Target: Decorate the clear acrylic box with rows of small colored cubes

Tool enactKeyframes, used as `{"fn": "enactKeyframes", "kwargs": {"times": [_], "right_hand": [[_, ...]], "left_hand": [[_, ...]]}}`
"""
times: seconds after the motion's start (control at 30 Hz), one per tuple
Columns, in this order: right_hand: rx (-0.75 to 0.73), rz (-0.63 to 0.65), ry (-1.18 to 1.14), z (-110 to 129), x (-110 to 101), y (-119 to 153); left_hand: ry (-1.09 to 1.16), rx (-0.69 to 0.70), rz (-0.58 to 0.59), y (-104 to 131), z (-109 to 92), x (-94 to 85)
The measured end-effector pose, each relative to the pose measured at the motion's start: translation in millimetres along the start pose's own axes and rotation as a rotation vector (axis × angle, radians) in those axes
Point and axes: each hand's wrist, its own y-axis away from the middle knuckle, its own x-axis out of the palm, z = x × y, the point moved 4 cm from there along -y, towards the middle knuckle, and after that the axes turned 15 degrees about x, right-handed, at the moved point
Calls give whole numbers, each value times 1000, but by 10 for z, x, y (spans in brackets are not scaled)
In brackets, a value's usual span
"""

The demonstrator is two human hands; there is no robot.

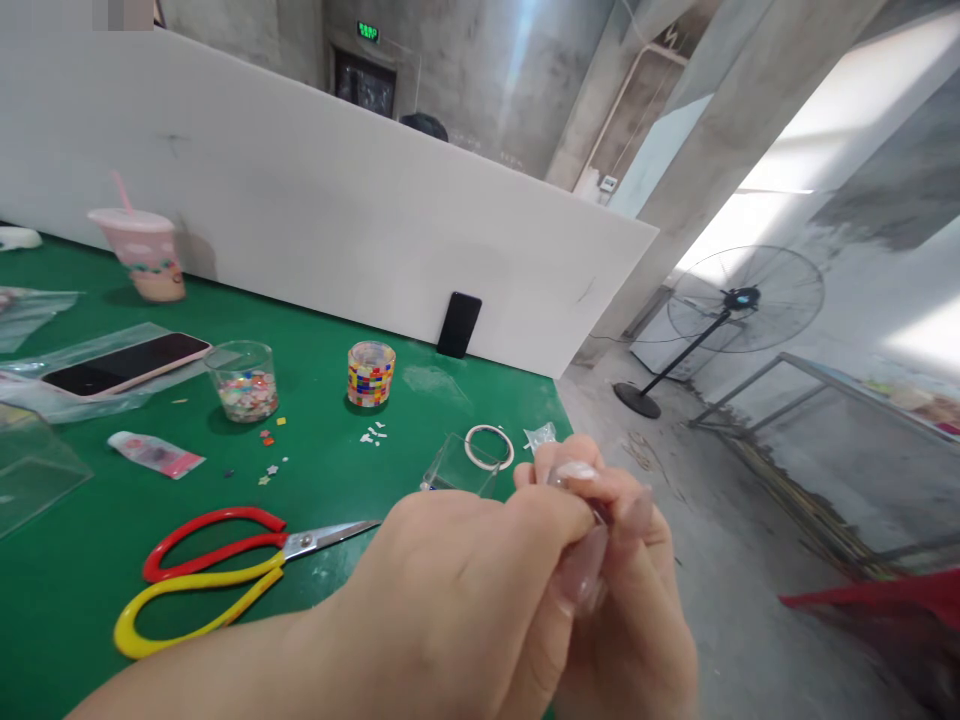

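and here we are, both hands right up close: the left hand (457,580) comes across from the near left, the right hand (641,610) meets it, fingers curled in and tips bunched together by the table's edge. what sits between them? can't tell, the knuckles and long nails cover it; a small dark sliver peeks out at most. so whether either hand truly pinches it, i can't say.

just beyond the fingertips lies a small clear packet (540,437), and left of that a white ring (511,452) lies flat on the green table (322,450). the clear box (461,465) is just past the left hand's knuckles. farther out and left, tiny white scraps (373,436), with the colourful cup (370,375) beyond them. off the left wrist, the scissors (300,544), points towards the hand.

now, for work this fine, i'd say steady with one set of tips and let the other do the small moves, pads rather than nails, so nothing gets scratched or flicked away. light, even pressure. the hands look near the edge, over the floor (739,610) side, and a dropped bit could vanish there; a touch left, over the green, would be safer.
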Motion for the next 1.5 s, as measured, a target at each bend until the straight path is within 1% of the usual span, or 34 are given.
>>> {"fn": "enactKeyframes", "kwargs": {"times": [0.13, 0.3, 0.37, 0.5, 0.63, 0.77, 0.9, 0.97, 1.03, 1.2, 1.3, 1.4, 1.5], "right_hand": [[0, 15, 5, -8, 4, -16], [12, 7, -13, -38, -5, 9], [2, 14, 10, -27, -5, 19], [-12, 0, 60, -2, -21, 11], [-16, -14, 85, 0, -25, -8], [-60, -15, 109, 14, 8, -21], [-69, -29, 126, 18, 38, -15], [-42, -42, 135, 1, 40, -5], [-8, -59, 130, -26, 36, 7], [33, -75, 53, -85, 51, 37], [60, -59, -8, -116, 56, 47], [29, -34, -10, -135, 36, 48], [27, -24, -13, -150, 12, 32]], "left_hand": [[-6, 14, -17, 13, 1, -10], [16, 23, -74, 14, -25, -19], [-11, 2, -72, -24, -32, -28], [-92, -57, -33, -170, -27, -73], [-115, -64, -38, -251, -33, -147], [-119, -41, -27, -155, -49, -200], [-115, 74, 40, -46, -69, -215], [-153, 99, 37, -37, -65, -230], [-204, 92, 13, -55, -59, -247], [-218, 90, 25, -95, -86, -242], [-182, 46, -7, -71, -82, -255], [-109, -6, -6, -47, -62, -252], [-89, -16, -4, -48, -59, -242]]}}
